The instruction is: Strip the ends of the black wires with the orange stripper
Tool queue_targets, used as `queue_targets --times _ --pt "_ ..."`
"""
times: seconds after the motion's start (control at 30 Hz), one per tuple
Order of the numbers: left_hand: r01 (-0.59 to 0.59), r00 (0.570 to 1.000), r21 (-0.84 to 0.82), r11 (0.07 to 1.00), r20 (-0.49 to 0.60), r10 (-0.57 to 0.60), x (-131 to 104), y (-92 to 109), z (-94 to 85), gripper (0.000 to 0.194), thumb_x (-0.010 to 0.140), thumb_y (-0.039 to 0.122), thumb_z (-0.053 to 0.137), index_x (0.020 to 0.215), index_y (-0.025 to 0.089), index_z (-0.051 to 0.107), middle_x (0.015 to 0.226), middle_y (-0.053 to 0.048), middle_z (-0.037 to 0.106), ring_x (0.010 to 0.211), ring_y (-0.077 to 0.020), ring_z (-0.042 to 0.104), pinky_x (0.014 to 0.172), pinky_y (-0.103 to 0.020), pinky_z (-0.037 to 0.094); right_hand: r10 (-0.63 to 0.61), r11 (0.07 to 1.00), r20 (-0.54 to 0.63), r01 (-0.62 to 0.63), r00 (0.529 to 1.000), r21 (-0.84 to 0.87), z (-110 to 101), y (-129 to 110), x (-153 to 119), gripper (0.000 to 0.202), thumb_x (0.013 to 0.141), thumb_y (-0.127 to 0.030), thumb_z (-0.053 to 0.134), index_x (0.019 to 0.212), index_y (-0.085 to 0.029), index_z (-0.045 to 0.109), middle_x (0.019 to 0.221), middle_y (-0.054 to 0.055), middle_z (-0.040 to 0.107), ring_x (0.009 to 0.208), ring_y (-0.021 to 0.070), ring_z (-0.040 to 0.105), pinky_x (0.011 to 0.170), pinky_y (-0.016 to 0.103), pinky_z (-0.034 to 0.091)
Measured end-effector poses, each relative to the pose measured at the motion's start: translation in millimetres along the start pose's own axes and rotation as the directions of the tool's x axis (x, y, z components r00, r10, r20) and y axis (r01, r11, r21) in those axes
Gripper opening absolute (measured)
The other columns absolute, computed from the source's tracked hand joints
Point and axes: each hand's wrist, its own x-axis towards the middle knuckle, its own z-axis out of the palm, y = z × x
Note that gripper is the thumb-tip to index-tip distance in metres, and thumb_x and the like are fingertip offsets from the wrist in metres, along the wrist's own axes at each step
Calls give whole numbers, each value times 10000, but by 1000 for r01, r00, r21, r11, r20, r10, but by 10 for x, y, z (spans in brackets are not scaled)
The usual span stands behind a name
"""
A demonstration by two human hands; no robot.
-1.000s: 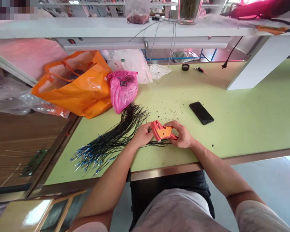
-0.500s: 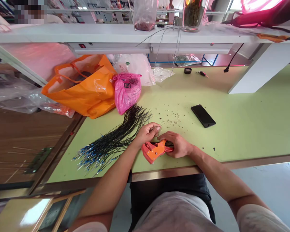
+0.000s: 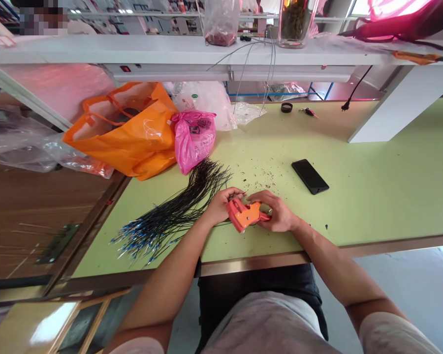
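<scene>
My right hand (image 3: 278,212) is wrapped round the handles of an orange and red wire stripper (image 3: 245,214), held just above the green tabletop. Its jaw end points left, beside the fingers of my left hand (image 3: 221,204). Those fingers are pinched together; a thin dark wire end (image 3: 244,193) shows at their tips, though most of it is hidden by the hand and the tool. To the left lies a fanned bundle of black wires (image 3: 177,209) with blue and silvery ends towards the front left.
Small dark scraps (image 3: 268,178) litter the tabletop (image 3: 358,196) beyond my hands. A black phone (image 3: 310,176) lies to the right. An orange bag (image 3: 140,137) and a pink plastic bag (image 3: 195,140) stand behind the wires. A white shelf (image 3: 162,51) crosses above.
The wire stripper has moved up and slightly right, closer to my left fingertips. My right hand has shifted with it; my left hand has barely moved.
</scene>
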Motion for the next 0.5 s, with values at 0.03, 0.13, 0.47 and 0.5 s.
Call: queue_targets --times 0.03,0.13,0.47,0.5 --pt "-25 1000 25 999 1 25 -7 18 0 438 825 599 769 957 182 756 810 -40 739 731 -197 661 675 -309 507 12 1000 -45 -11 999 5 -10 20 0 533 807 -173 785 1327 -226 683 1302 145 761 1214 305 724 1072 515 600" --pt "-85 996 110 990 21 83 -27 69 2 398 892 582 705 938 190 753 781 -28 734 758 -204 679 742 -320 533 166 985 -168 -154 972 84 -3 80 -3 492 869 -267 790 1353 -240 700 1285 129 761 1150 284 735 1003 484 627" --pt "-19 998 158 987 -52 28 -36 101 -15 420 913 580 671 1041 186 740 773 -25 745 708 -190 660 678 -304 510 699 586 -135 -453 703 673 -185 109 54 597 694 -470 980 1207 -246 772 1300 96 783 1157 280 745 999 470 650" --pt "-24 998 165 986 -47 32 -38 107 -15 410 917 570 664 1040 186 741 774 -25 745 704 -188 655 675 -303 506 688 590 -156 -420 709 690 -213 93 60 605 713 -483 972 1235 -259 764 1324 90 776 1182 278 741 1016 467 645"
